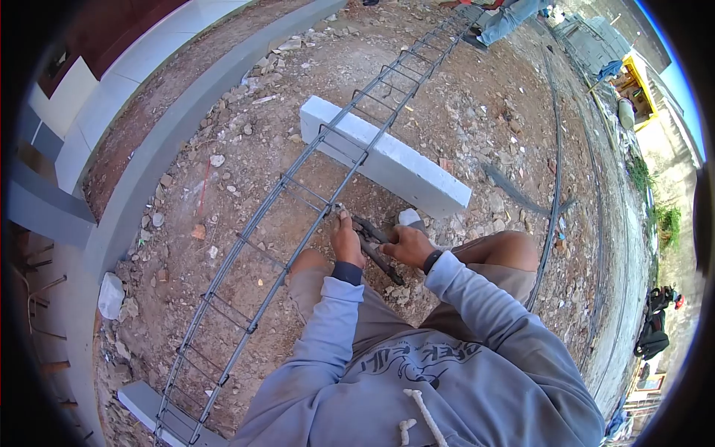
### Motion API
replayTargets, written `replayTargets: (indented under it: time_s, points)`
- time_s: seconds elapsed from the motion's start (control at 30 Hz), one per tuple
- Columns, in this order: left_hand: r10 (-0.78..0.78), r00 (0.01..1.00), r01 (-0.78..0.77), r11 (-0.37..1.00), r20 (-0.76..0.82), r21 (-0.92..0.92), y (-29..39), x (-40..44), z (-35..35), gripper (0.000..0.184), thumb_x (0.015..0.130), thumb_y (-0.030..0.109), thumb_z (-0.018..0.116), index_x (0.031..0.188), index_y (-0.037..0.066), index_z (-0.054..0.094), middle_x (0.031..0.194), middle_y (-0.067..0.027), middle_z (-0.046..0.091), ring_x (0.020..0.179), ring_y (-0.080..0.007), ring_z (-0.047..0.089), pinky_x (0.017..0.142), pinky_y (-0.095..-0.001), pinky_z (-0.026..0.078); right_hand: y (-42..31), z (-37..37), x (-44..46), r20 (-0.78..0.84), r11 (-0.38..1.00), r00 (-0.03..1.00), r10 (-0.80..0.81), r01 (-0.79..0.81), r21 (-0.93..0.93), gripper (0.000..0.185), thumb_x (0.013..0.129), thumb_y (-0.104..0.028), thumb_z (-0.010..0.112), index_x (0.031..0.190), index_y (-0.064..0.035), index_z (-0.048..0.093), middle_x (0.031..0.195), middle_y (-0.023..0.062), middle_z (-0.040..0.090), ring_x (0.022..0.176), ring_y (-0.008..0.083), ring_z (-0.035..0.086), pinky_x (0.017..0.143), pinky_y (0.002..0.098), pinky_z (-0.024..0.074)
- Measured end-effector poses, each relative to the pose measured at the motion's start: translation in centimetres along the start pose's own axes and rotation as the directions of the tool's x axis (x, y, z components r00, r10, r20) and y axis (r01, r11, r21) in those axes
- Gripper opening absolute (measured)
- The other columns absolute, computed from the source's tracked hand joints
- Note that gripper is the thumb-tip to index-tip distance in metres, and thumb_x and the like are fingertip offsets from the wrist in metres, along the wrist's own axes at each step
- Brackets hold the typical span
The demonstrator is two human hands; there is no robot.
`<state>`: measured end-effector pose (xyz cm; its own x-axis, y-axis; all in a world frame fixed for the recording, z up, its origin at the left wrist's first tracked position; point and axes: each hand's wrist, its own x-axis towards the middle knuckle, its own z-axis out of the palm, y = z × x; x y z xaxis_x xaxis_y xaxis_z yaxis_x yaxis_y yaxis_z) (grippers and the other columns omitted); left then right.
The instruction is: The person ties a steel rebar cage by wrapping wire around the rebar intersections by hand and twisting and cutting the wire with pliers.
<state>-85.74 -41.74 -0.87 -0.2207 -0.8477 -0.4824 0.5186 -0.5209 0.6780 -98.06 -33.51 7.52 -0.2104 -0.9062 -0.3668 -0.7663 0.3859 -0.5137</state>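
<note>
A long steel rebar cage [290, 179] slants across the view, its stirrups joining the long bars. My left hand [347, 244] is closed at the near long bar, thumb and fingertips pinched beside a stirrup joint. Whatever lies between those fingertips is too small to make out. Just to the right, my right hand [408, 246] wraps around a dark long-handled tool that looks like pincers [388, 270]. Part of the tool is hidden behind my fingers. The cage rests on a pale concrete block [402, 173] standing on edge.
Another pale block [145, 406] sits under the cage's near end. Rubble and stones cover the dirt ground [246, 216]. A grey low wall [141, 186] curves along the left. Long dark bars [555, 179] lie on the right. Another person's leg [506, 22] shows at the cage's far end.
</note>
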Motion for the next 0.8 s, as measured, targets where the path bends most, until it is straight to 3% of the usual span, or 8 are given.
replayTargets:
  time_s: [0.13, 0.27, 0.3, 0.4, 0.43, 0.5, 0.73, 0.8]
  points:
    - [0.079, 0.997, -0.074, 0.982, -0.024, 0.173, -0.6, 0.6, -2.0, 0.029, 0.098, 0.027, 0.046, 0.104, 0.001, 0.057, 0.093, -0.0099, 0.061, 0.080, -0.0174, 0.060, 0.068, -0.0318, 0.050, -1.3, 1.6, 0.3, -0.058, 0.994, 0.994, -0.088, 0.091, 0.064, 0.042, 0.076, -0.038, 0.072, 0.090, 0.0008, 0.061, 0.083, 0.0201, 0.065, 0.081, 0.0340, 0.064, 0.071, 0.0415, 0.0482]
    - [0.160, 0.987, -0.154, 0.963, -0.009, 0.223, -0.2, 0.1, -2.2, 0.032, 0.097, 0.027, 0.050, 0.111, 0.000, 0.059, 0.092, -0.0034, 0.059, 0.082, -0.0126, 0.052, 0.072, -0.0290, 0.044, -2.8, 1.0, 0.9, 0.216, 0.977, 0.976, 0.023, -0.068, 0.201, 0.031, 0.074, -0.026, 0.071, 0.088, -0.0016, 0.060, 0.077, 0.0151, 0.062, 0.073, 0.0266, 0.062, 0.066, 0.0367, 0.0471]
    - [0.178, 0.984, -0.172, 0.948, -0.001, 0.267, 0.0, 0.0, -2.4, 0.031, 0.097, 0.027, 0.050, 0.110, 0.000, 0.060, 0.093, -0.0032, 0.059, 0.083, -0.0126, 0.052, 0.071, -0.0288, 0.043, -3.4, 1.0, 0.9, 0.172, 0.993, 0.985, 0.008, -0.028, 0.114, 0.025, 0.071, -0.019, 0.068, 0.087, -0.0022, 0.060, 0.076, 0.0120, 0.061, 0.071, 0.0223, 0.060, 0.064, 0.0348, 0.0461]
    - [0.290, 0.957, -0.262, 0.889, -0.018, 0.376, 0.0, -0.4, -2.5, 0.029, 0.097, 0.027, 0.051, 0.106, 0.002, 0.061, 0.091, -0.0019, 0.058, 0.081, -0.0114, 0.051, 0.070, -0.0280, 0.042, -2.1, 2.9, 0.7, -0.028, 0.978, 0.993, -0.117, 0.121, 0.169, 0.024, 0.069, -0.016, 0.067, 0.087, -0.0024, 0.059, 0.074, 0.0102, 0.060, 0.071, 0.0203, 0.058, 0.064, 0.0342, 0.0452]
    - [0.338, 0.941, -0.299, 0.863, -0.028, 0.406, 0.0, -0.5, -2.4, 0.028, 0.097, 0.026, 0.051, 0.105, 0.002, 0.062, 0.090, -0.0014, 0.058, 0.080, -0.0108, 0.050, 0.070, -0.0276, 0.041, -1.1, 3.6, 1.0, -0.069, 0.969, 0.992, -0.106, 0.118, 0.215, 0.025, 0.068, -0.017, 0.067, 0.086, -0.0021, 0.058, 0.077, 0.0131, 0.060, 0.074, 0.0251, 0.059, 0.067, 0.0362, 0.0456]
    - [0.350, 0.936, -0.314, 0.868, -0.026, 0.386, -0.3, -0.5, -2.7, 0.027, 0.097, 0.026, 0.050, 0.104, 0.002, 0.062, 0.087, -0.0019, 0.059, 0.076, -0.0104, 0.052, 0.068, -0.0272, 0.043, 0.2, 4.4, 1.5, -0.148, 0.944, 0.986, -0.076, 0.119, 0.307, 0.028, 0.066, -0.019, 0.067, 0.086, -0.0015, 0.057, 0.081, 0.0188, 0.061, 0.081, 0.0348, 0.061, 0.073, 0.0402, 0.0466]
    - [0.181, 0.981, -0.170, 0.977, -0.076, 0.133, 0.7, -1.8, -2.3, 0.028, 0.098, 0.027, 0.048, 0.099, 0.001, 0.061, 0.083, -0.0048, 0.063, 0.067, -0.0126, 0.062, 0.056, -0.0269, 0.049, 0.6, 3.9, 1.8, -0.033, 0.920, 0.998, -0.048, 0.057, 0.387, 0.023, 0.064, -0.015, 0.067, 0.079, -0.0015, 0.055, 0.075, 0.0157, 0.056, 0.072, 0.0295, 0.057, 0.067, 0.0379, 0.0441]
    - [0.230, 0.971, -0.215, 0.958, -0.063, 0.190, 0.4, -1.6, -2.5, 0.027, 0.098, 0.026, 0.048, 0.100, 0.002, 0.060, 0.083, -0.0045, 0.064, 0.067, -0.0123, 0.062, 0.055, -0.0260, 0.048, 0.4, 3.6, 1.8, -0.004, 0.908, 1.000, -0.023, 0.023, 0.419, 0.022, 0.064, -0.014, 0.067, 0.077, -0.0015, 0.054, 0.075, 0.0147, 0.054, 0.071, 0.0277, 0.055, 0.067, 0.0370, 0.0434]
